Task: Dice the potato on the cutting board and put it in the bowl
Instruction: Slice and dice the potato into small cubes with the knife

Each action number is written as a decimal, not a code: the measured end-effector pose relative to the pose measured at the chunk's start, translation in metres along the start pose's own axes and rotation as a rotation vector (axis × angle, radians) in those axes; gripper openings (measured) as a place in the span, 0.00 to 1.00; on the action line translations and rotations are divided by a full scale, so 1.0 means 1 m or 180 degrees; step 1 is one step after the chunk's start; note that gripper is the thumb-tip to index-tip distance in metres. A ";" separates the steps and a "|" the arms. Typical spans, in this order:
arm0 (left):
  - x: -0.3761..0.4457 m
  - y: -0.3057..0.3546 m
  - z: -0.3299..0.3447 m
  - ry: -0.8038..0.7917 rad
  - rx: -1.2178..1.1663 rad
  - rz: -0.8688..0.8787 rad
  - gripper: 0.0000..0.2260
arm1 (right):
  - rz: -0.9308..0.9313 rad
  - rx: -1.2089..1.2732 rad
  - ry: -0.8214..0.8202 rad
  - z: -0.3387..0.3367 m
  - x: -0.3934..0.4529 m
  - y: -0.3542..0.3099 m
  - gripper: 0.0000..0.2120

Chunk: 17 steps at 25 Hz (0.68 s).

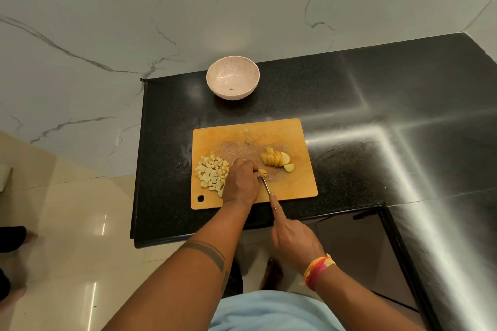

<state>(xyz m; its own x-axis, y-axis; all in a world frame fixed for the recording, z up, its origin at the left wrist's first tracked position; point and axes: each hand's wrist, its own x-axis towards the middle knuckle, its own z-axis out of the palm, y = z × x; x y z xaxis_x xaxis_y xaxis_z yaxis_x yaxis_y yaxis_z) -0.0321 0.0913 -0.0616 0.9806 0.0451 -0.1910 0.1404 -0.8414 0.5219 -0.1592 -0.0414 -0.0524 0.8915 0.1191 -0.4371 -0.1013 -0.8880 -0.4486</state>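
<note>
On the left part of the wooden cutting board point(295, 185), a heap of diced potato point(211, 173) lies near the board's left edge. Just right of it, the left hand point(242, 183) curls its fingers over a small potato piece point(263, 171), pinning it to the board. The knife point(265, 185) blade meets that piece; its handle is hidden, apparently inside the right hand point(293, 242), which grips with its forefinger stretched along the blade's spine. Farther right, a row of potato slices point(275, 159) rests on the board, apart from both hands. The pink bowl point(233, 80) stands on the black tabletop point(376, 105) beyond the board's far edge.
</note>
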 end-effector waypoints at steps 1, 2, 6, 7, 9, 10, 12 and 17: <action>-0.001 0.001 -0.001 0.0025 0.0003 0.0013 0.05 | 0.0000 0.0073 0.0035 -0.001 -0.004 0.002 0.38; -0.002 0.001 -0.001 0.0058 -0.0008 0.0049 0.06 | 0.0025 0.0161 0.0092 -0.002 -0.005 0.003 0.38; -0.008 0.000 0.000 0.0075 0.0137 0.0410 0.09 | 0.0253 0.0331 0.0187 -0.007 0.006 -0.001 0.36; -0.008 -0.002 0.001 0.0095 0.0303 0.0505 0.09 | 0.0250 0.0321 0.0148 -0.006 0.009 -0.006 0.36; -0.008 -0.007 0.002 0.0198 0.0625 0.0663 0.10 | 0.0204 0.0324 0.0066 -0.002 0.015 -0.017 0.36; -0.007 -0.009 0.001 0.0258 0.0749 0.0693 0.10 | 0.0166 0.0335 0.0034 0.000 0.019 -0.023 0.36; -0.005 -0.016 -0.003 0.0337 0.0905 0.0651 0.09 | 0.0043 0.0341 0.0010 0.002 0.029 -0.031 0.36; 0.010 -0.016 -0.013 0.0268 0.0676 0.0618 0.10 | 0.0053 0.0411 0.0294 -0.007 0.034 -0.028 0.36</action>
<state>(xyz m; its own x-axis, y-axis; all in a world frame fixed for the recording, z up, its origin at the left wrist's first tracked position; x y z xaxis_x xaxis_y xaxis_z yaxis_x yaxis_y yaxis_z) -0.0231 0.1126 -0.0611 0.9954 -0.0906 -0.0302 -0.0741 -0.9320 0.3547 -0.1234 -0.0157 -0.0494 0.9254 0.0584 -0.3744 -0.1669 -0.8242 -0.5411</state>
